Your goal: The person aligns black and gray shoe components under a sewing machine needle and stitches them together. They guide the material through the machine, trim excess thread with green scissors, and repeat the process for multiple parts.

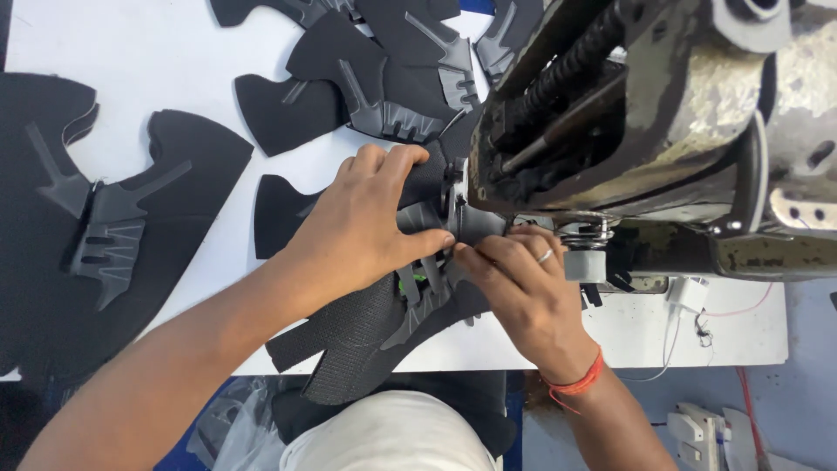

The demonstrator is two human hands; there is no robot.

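Your left hand [366,222] lies flat and spread on the black shoe upper piece [370,331], fingers pressing it down right at the sewing machine [628,131] head. Your right hand [523,292] has thumb and forefinger pinched together on the grey overlay [427,218] edge, just beside the presser foot [582,235]. The piece sits half under the machine, its mesh tail hanging off the near edge of the white table [157,78].

My read on doing this well:
- keep the left palm flat, so the overlay can't creep on the black base
- steer with the right pinch only, small turns at the corners
- keep fingertips beside the foot, never in front of it; the needle itself is hidden from this view
- support the hanging tail, its weight looks likely to drag the seam off line

Stacked cut uppers [113,227] lie well apart on the left, no interference
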